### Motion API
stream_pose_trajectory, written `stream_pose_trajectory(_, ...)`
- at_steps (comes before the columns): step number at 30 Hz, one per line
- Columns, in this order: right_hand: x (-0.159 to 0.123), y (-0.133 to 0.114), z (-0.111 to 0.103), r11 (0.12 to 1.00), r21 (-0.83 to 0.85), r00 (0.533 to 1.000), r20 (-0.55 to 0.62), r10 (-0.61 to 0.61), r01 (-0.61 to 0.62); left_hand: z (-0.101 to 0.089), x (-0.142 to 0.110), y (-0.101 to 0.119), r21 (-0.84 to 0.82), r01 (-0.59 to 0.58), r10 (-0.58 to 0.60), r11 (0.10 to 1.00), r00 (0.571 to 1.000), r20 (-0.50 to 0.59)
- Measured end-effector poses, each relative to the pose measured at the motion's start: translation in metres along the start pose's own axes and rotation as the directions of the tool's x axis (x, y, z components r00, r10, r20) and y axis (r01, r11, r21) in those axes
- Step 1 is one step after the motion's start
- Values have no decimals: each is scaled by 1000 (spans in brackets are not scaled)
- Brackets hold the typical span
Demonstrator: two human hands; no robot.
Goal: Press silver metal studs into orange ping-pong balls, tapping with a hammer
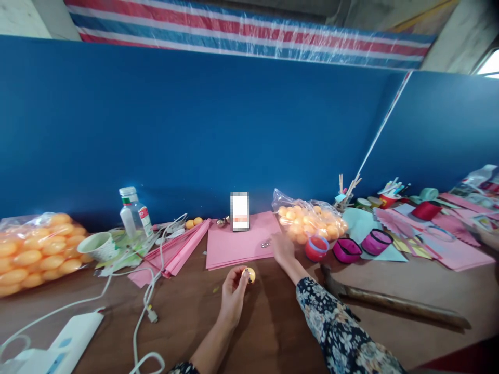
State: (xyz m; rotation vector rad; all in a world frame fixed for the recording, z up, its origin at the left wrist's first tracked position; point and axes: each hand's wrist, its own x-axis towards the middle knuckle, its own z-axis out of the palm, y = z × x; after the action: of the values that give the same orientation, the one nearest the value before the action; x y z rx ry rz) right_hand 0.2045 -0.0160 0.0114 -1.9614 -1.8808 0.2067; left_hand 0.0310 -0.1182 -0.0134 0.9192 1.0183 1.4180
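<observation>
My left hand [234, 293] is closed around a small orange ball [249, 275], pinched between thumb and fingers above the brown table; dark marks show on the ball. My right hand [283, 250], below a patterned sleeve, is over the right edge of the stacked pink paper [237, 249]. Several small shiny silvery pieces [265, 243] lie on the paper just left of its fingers. Blur hides how those fingers are bent and whether they hold anything. A clear bag of orange balls [307, 221] rests right behind this hand.
A wooden-handled hammer [397, 301] lies at the right, near a red cup [316, 248] and magenta rings [346, 250]. Left are another bag of balls [42, 249], a paper cup [97, 245], a bottle [134, 213] and white cables [146, 296]. Another person's hand [485, 234] shows far right.
</observation>
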Motion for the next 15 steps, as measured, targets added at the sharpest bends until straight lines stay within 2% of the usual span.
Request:
stream_pose_trajectory(8,0,5,0,999,38,998,-62,33,-30,-1,1,-3,1,1,-1,1000,1000,4)
stream_pose_trajectory(12,-6,5,-5,988,154,993,-117,26,-8,-1,0,-2,2,10,-10,1000,1000,-2)
stream_pose_trajectory(15,-15,1,-9,957,286,990,-141,-12,53,-1,0,-2,2,15,-15,1000,1000,-10)
